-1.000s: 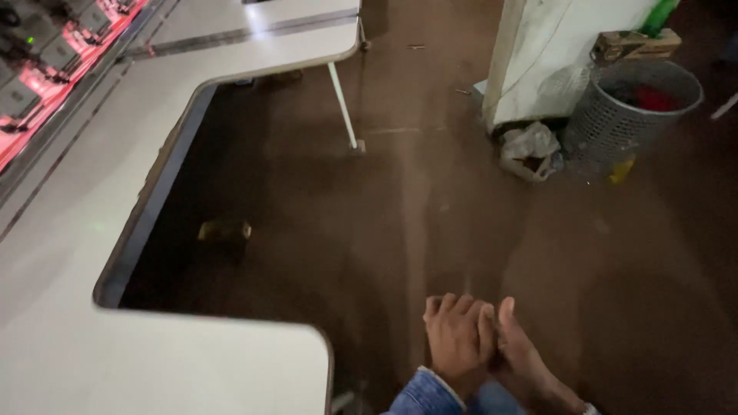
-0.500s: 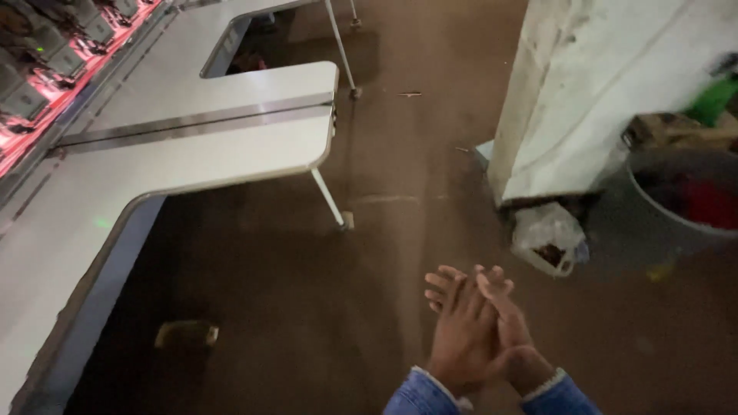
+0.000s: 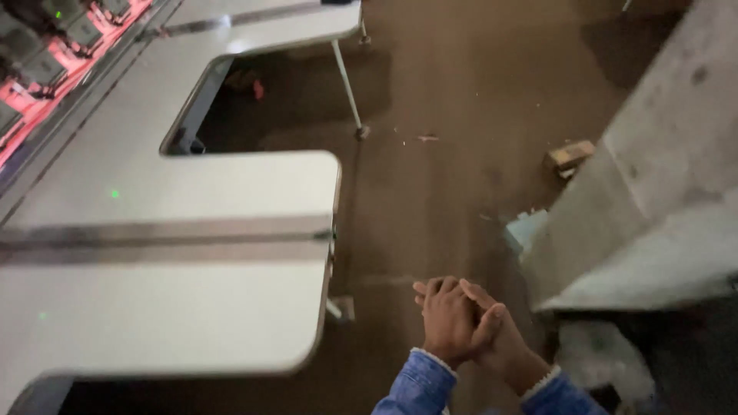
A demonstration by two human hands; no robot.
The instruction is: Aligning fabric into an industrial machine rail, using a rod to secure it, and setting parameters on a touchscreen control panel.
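Underfoot everywhere, a dark brown, dusty concrete floor (image 3: pixel 430 192), strewn with small scraps. Along the left, a long white worktable (image 3: pixel 177 253) with rounded corners and a grey seam band across its top, propped on a thin white metal leg (image 3: pixel 347 86) further back. At the far left edge, a pink-lit row of grey machine heads (image 3: pixel 46 54), blurred. On the right, a broad pale grey concrete pillar (image 3: pixel 661 192), sloping through the view. Near its base, a crumpled whitish plastic bag (image 3: pixel 596 357), partly in shadow. Further back on the floor, a small tan cardboard box (image 3: pixel 570 155), well apart from the table. Low at centre, over bare floor just beside the table's corner, left hand (image 3: pixel 450 323) and right hand (image 3: pixel 496 334) pressed together, fingers extended and overlapping, clasping each other, nothing else between them. Below, blue denim cuffs (image 3: pixel 419 384) at both wrists.
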